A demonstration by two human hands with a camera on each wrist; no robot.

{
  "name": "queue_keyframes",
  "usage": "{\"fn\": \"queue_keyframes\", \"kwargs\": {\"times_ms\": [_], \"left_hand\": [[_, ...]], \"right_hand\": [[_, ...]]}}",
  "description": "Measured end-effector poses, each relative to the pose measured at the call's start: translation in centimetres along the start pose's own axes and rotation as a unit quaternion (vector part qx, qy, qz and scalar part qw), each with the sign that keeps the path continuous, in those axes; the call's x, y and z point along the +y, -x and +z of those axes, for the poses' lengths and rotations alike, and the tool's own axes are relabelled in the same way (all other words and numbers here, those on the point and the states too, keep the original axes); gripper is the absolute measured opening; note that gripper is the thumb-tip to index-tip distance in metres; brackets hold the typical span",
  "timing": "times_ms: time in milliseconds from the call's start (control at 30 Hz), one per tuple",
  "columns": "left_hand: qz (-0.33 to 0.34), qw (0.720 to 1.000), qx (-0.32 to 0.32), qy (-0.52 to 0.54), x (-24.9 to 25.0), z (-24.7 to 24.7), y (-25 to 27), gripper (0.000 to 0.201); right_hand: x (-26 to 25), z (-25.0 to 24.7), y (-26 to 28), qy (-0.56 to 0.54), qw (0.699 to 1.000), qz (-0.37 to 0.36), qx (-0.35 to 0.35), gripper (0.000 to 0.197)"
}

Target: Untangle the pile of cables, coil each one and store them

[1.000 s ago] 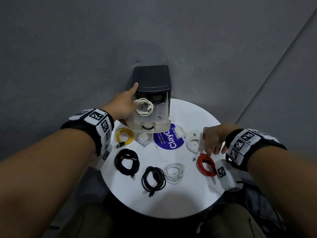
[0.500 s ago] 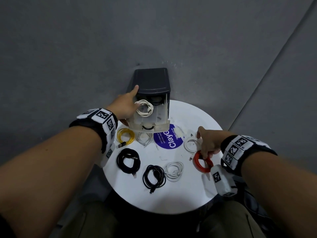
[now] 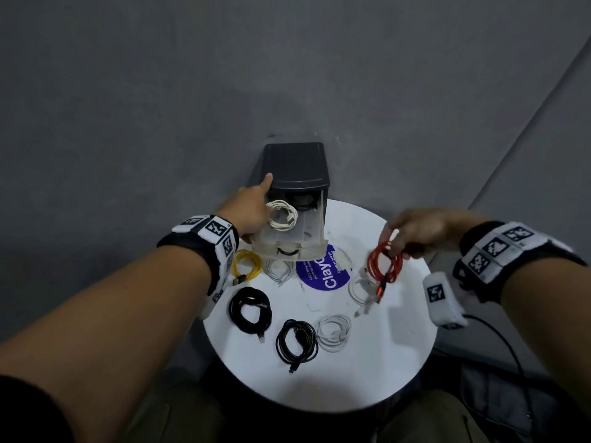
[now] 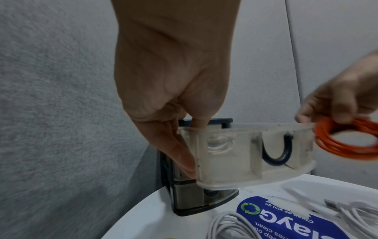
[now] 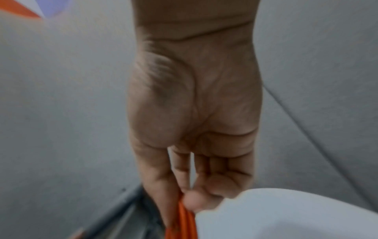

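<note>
Red cable (image 3: 383,265) — one coil, pinched in right hand (image 3: 415,230), lifted above round table (image 3: 399,362). Seven coils on table: two black, four white, one yellow. Left hand (image 3: 252,212) grips pulled-out clear drawer (image 3: 307,231) of the dark drawer unit (image 3: 294,164) — one white coil (image 3: 281,215) inside.

Round white table (image 3: 367,372) with drawer unit (image 3: 295,167), blue sticker (image 3: 323,273), coiled yellow (image 3: 247,265), black (image 3: 250,308) and white cables (image 3: 332,332).
</note>
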State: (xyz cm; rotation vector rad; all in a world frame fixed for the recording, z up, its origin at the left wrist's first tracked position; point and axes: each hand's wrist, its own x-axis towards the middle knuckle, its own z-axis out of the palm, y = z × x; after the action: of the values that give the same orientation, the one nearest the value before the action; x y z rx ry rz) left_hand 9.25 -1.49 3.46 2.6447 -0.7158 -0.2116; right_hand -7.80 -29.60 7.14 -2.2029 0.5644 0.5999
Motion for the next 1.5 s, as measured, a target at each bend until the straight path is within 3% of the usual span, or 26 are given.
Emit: {"fn": "queue_keyframes", "kwargs": {"times_ms": [200, 333, 400, 467, 533, 600, 700, 767, 867, 967, 1200, 1300, 1400, 1500], "left_hand": [[-0.008, 1.0, 0.008, 0.005, 0.0, 0.3, 0.1, 0.076], [-0.016, 1.0, 0.003, -0.005, 0.0, 0.3, 0.0, 0.076], [-0.015, 1.0, 0.0, -0.001, 0.0, 0.3, 0.0, 0.076], [-0.015, 1.0, 0.001, 0.002, 0.0, 0.4, 0.0, 0.077], [-0.017, 1.0, 0.002, 0.003, 0.0, 0.3, 0.0, 0.077], [-0.014, 1.0, 0.006, -0.001, 0.0, 0.3, 0.1, 0.077], [-0.008, 1.0, 0.012, -0.008, 0.0, 0.3, 0.1, 0.077], [-0.009, 1.0, 0.008, -0.012, 0.0, 0.3, 0.0, 0.077], [-0.016, 1.0, -0.001, -0.016, 0.2, 0.0, 0.2, 0.077], [-0.016, 0.999, -0.004, -0.039, 0.4, -0.2, 0.3, 0.077], [-0.036, 0.987, -0.009, -0.159, 1.1, -1.1, -0.6, 0.076], [0.013, 0.991, 0.024, -0.129, 1.5, -1.3, -1.0, 0.068], [0.072, 0.988, 0.008, -0.137, 1.9, -0.5, -0.8, 0.068], [0.084, 0.989, 0.005, -0.122, 1.7, 0.2, -0.7, 0.069]], "right_hand": [[-5.4, 0.1, -0.7, -0.197, 0.964, -0.17, 0.051, 0.019], [-9.2, 2.9, -1.7, -0.219, 0.952, -0.202, 0.064, 0.018], [-10.6, 4.3, -2.5, -0.174, 0.96, -0.192, 0.103, 0.015], [-11.4, 5.4, -3.3, -0.047, 0.967, -0.183, 0.17, 0.011], [-11.7, 6.2, -3.9, 0.097, 0.955, -0.178, 0.217, 0.01], [-11.5, 6.7, -4.3, 0.168, 0.94, -0.171, 0.242, 0.011], [-11.1, 6.7, -4.4, 0.204, 0.926, -0.187, 0.256, 0.02], [-10.9, 6.4, -3.9, 0.219, 0.913, -0.239, 0.248, 0.03], [-11.0, 6.2, -2.5, 0.225, 0.914, -0.301, 0.15, 0.035], [-10.6, 6.2, -1.5, 0.297, 0.904, -0.297, 0.076, 0.044], [-9.2, 7.8, -2.4, 0.32, 0.884, -0.293, 0.175, 0.032], [-9.3, 8.1, -2.7, 0.32, 0.886, -0.274, 0.196, 0.033], [-9.8, 8.5, -2.9, 0.343, 0.88, -0.26, 0.204, 0.039], [-10.1, 8.7, -3.2, 0.354, 0.879, -0.242, 0.208, 0.046]]}}
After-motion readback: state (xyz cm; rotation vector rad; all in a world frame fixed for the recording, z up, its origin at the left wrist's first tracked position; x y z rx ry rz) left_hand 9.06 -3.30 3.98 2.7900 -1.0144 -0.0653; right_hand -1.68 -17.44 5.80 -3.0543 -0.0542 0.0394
